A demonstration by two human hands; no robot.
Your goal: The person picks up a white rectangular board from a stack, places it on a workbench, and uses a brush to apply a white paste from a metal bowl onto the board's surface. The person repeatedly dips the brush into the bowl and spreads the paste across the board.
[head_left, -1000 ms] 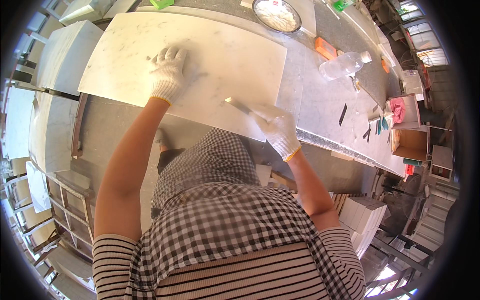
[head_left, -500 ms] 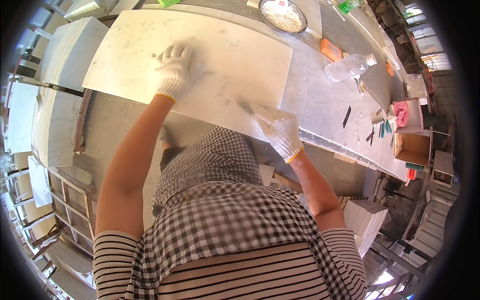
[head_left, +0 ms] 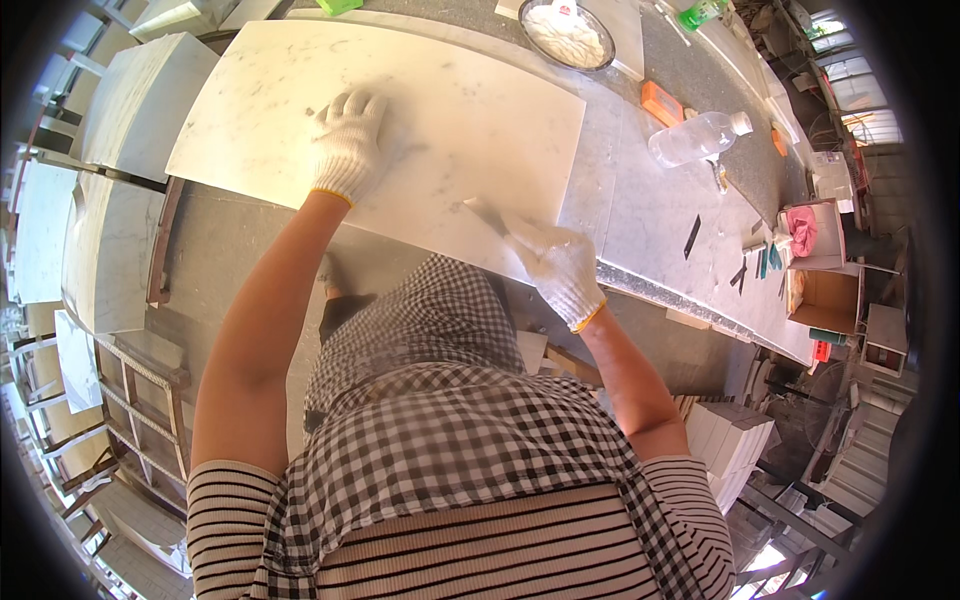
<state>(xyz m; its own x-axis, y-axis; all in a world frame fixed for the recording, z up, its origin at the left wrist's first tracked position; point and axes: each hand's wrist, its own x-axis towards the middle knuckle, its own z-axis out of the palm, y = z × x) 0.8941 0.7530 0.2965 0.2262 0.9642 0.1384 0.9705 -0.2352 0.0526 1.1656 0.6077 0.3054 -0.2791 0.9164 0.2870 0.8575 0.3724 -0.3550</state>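
**Gloved hands on white marble slab, blade at near edge**

Packages and containers, right side of bench: a clear plastic bottle (head_left: pixel 697 139) lies on its side, cap end toward the far right. An orange rectangular block (head_left: pixel 662 102) sits just beyond it. A round metal dish (head_left: pixel 567 32) with white contents stands at the far edge. A green bottle (head_left: pixel 703 12) lies near the top rim. An open cardboard box (head_left: pixel 823 297) stands at the bench's right end, with a smaller white box holding a pink cloth (head_left: pixel 803 230) just behind it. Labels are too small to make out. Stacked white tiles (head_left: pixel 730 440) sit below bench level, lower right.

Work piece: white marble slab (head_left: pixel 440 110), grey-veined, lying flat on the grey worktop (head_left: pixel 650 220). Its long axis runs left to right, tilted slightly down toward the right in the view.

Left hand (head_left: pixel 347 145): white knit glove, palm down on the slab, fingers spread and flat, gripping nothing.

Right hand (head_left: pixel 560 265): white knit glove, fingers curled closed around the handle of a scraper (head_left: pixel 490 214). The blade points up and left, away from the person, its tip resting on the slab near the slab's near edge. The handle itself is hidden inside the glove.

More marble slabs (head_left: pixel 120 90) stand stacked on racks at the left.
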